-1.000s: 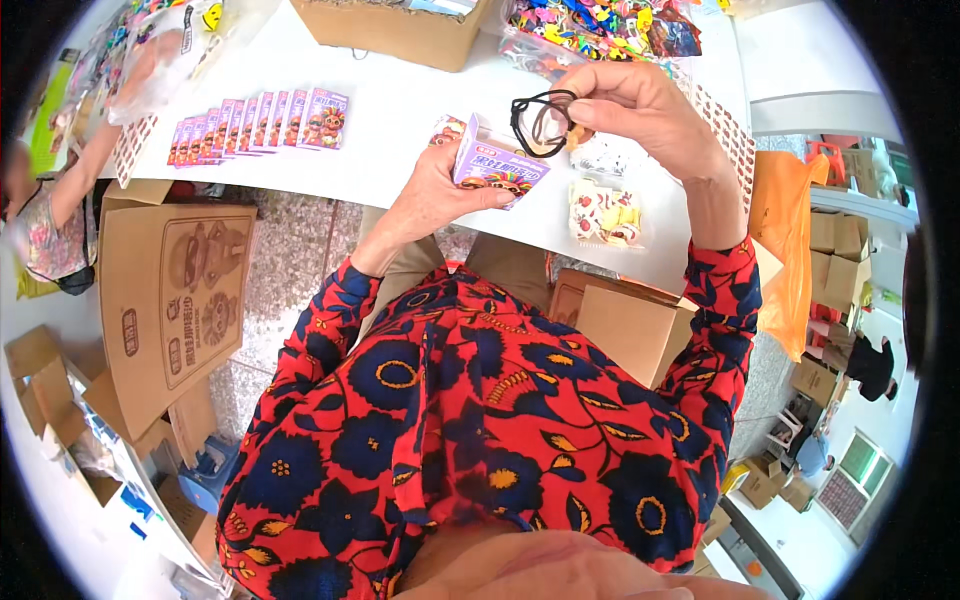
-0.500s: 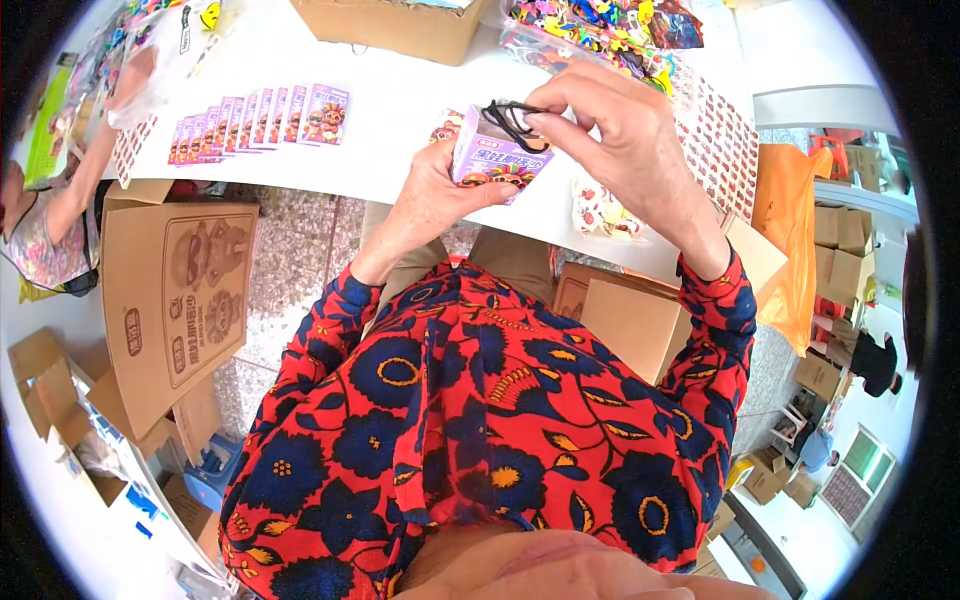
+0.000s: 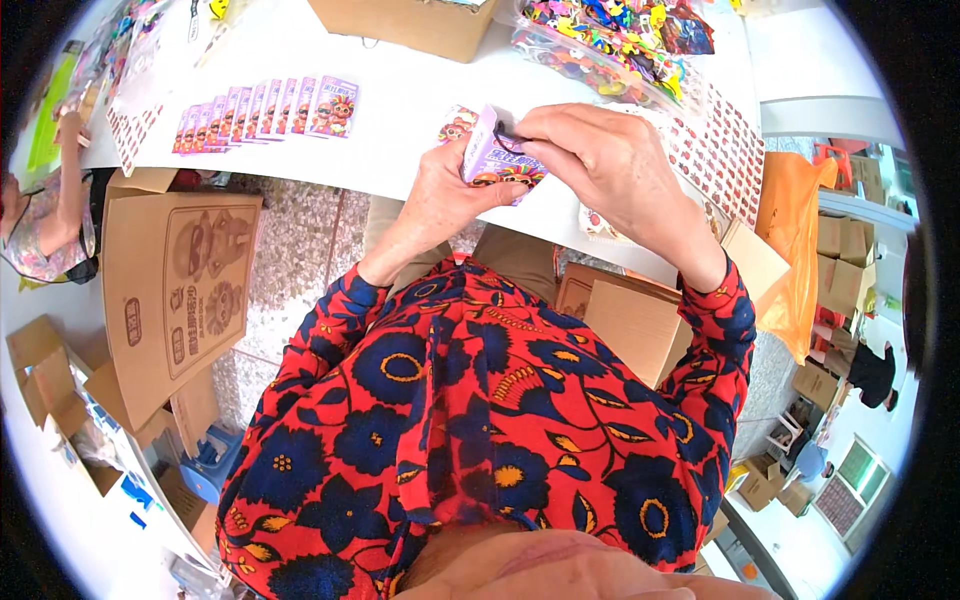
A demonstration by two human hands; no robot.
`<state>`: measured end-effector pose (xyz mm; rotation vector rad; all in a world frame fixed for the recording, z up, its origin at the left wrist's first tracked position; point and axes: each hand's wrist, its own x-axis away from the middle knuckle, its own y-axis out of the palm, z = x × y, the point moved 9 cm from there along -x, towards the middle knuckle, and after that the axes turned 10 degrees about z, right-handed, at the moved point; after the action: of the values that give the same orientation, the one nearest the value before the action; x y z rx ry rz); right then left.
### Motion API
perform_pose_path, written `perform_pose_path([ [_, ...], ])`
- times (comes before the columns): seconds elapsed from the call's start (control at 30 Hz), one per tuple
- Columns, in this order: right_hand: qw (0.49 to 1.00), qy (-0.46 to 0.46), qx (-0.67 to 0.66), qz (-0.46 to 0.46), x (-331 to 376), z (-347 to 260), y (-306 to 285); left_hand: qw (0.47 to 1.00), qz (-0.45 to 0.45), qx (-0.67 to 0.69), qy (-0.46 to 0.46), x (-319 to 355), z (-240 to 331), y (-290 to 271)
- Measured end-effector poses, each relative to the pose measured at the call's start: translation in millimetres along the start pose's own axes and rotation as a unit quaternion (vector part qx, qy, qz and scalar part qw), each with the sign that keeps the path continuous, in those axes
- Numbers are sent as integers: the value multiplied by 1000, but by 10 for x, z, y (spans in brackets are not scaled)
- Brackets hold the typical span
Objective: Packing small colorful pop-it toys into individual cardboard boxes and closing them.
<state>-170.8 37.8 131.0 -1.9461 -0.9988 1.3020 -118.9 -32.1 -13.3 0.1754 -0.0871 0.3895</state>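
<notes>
My left hand grips a small purple printed box above the near edge of the table, thumb across its front. The box is tilted, its top end open. At that opening my right hand pinches a thin black looped piece, like small toy glasses frames. Most of the piece is hidden by the fingers and box wall. Partly under my right wrist lies a clear packet with red and cream bits. Behind the box is a printed piece in red and brown.
A row of similar purple boxes stands on the left. Bags of colourful small pieces lie at the back right, beside a printed sheet. A cardboard carton is at the back; another stands left. A co-worker's arm is far left.
My right hand has moved down and left to the box opening. The black piece, in full view above the box before, is now mostly out of sight there.
</notes>
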Motion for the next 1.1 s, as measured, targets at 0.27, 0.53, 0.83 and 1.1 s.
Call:
perform_pose_path([
  [0.27,999,45,-17,-25,7,34,45,994,60,-73,61,-1,76,-83],
  [0.53,994,54,-49,-80,59,-32,158,987,64,-76,126,35,157,-75],
  [0.83,997,28,-78,11,-43,-156,-180,991,66,-30,114,36,213,-89],
  [1.1,994,77,-69,38,181,4,-223,994,60,-17,88,59,181,-91],
])
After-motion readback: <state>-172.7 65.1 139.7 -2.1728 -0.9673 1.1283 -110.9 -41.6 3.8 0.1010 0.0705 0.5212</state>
